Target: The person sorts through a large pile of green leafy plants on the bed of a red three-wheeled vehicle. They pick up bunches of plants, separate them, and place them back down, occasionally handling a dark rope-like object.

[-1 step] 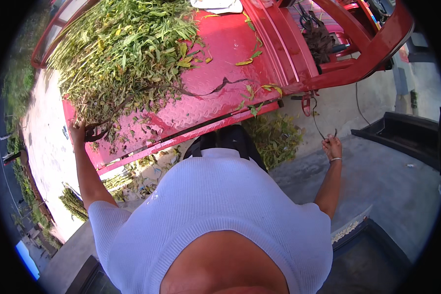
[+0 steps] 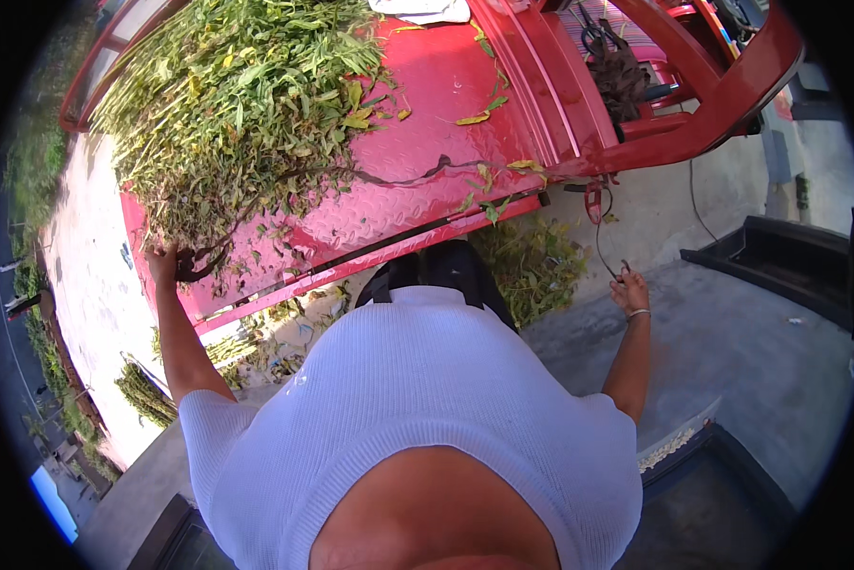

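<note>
A long dark strap [image 2: 394, 184] runs across the red truck bed [image 2: 422, 104] beneath the near edge of a heap of cut leafy stalks [image 2: 256, 104]. At the bed's left corner my left hand [image 2: 163, 260] is closed on a bunched loop of this strap. Out to the right, my right hand [image 2: 629, 290] pinches the thin end of a dark strap, which hangs from a small red buckle or hook [image 2: 593, 203] at the bed's side. Whether both are one strap I cannot tell for certain.
More leafy stalks [image 2: 531, 271] lie on the ground beside the bed. A black trough-like object [image 2: 778, 258] stands at right. Red frame bars [image 2: 669, 142] rise at the bed's right end, with dark items behind them. White cloth [image 2: 422, 9] lies at the top.
My left hand has shifted slightly right and nearer with the strap. My right hand has moved a little left, and the strap end moved with it.
</note>
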Available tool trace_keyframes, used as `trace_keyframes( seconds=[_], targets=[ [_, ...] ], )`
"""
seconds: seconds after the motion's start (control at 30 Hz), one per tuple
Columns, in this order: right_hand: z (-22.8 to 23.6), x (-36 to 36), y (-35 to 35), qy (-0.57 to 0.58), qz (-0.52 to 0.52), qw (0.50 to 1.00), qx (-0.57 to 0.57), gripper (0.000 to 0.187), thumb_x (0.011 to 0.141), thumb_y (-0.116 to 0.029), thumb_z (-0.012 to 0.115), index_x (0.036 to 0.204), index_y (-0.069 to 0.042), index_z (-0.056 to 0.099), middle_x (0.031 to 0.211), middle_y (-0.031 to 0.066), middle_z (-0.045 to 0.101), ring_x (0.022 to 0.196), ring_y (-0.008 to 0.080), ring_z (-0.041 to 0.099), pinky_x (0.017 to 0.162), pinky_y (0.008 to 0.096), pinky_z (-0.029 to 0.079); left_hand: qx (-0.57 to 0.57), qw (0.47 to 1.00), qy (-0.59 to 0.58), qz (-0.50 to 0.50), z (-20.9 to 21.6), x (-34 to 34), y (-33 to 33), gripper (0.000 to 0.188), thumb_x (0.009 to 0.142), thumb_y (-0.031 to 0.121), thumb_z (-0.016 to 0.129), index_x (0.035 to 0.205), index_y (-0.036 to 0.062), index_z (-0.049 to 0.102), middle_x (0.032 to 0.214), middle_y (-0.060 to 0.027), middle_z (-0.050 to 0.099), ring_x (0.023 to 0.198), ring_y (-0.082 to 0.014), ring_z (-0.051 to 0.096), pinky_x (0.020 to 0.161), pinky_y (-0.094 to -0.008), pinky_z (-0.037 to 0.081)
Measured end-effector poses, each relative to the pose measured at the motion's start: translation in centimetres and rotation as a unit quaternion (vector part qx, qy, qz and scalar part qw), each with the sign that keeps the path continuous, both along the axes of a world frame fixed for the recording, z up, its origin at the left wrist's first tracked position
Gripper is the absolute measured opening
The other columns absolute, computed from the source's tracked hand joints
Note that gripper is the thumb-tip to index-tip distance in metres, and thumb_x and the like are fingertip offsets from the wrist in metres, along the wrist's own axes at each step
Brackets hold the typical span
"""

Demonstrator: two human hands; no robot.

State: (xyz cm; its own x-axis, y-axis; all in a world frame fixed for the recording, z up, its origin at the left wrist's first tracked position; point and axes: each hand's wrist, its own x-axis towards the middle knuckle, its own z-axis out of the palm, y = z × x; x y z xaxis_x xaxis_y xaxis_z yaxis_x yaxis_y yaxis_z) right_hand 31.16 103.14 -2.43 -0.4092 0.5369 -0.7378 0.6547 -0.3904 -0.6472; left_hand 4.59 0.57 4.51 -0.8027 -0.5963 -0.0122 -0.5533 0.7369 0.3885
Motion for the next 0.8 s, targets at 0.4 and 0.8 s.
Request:
trace_keyframes(
  seconds=[0.4, 0.8],
  targets=[
    [-4.2, -10.2, -17.5, 0.034, 0.615, 0.741, 0.266, 0.029, 0.074, -0.019, 0.068, 0.095, 0.000, 0.061, 0.083, 0.0173, 0.065, 0.080, 0.0325, 0.062, 0.074, 0.0400, 0.049, 0.382, 0.906, 0.047, 0.177, -4.0, 16.7, 2.2, 0.020, 0.082, 0.010, 0.066, 0.096, -0.0024, 0.060, 0.076, -0.0116, 0.065, 0.063, -0.0189, 0.063, 0.057, -0.0291, 0.052],
    [-14.4, -25.9, -30.1, 0.001, 0.463, 0.784, 0.413, 0.023, 0.071, -0.020, 0.070, 0.087, -0.004, 0.064, 0.090, 0.0202, 0.063, 0.091, 0.0337, 0.059, 0.078, 0.0426, 0.048, 0.329, 0.943, -0.035, -0.045, -1.0, 14.9, 31.4, 0.012, 0.085, 0.014, 0.064, 0.084, 0.0012, 0.065, 0.064, -0.0033, 0.062, 0.053, -0.0099, 0.057, 0.052, -0.0223, 0.046]
  ],
)
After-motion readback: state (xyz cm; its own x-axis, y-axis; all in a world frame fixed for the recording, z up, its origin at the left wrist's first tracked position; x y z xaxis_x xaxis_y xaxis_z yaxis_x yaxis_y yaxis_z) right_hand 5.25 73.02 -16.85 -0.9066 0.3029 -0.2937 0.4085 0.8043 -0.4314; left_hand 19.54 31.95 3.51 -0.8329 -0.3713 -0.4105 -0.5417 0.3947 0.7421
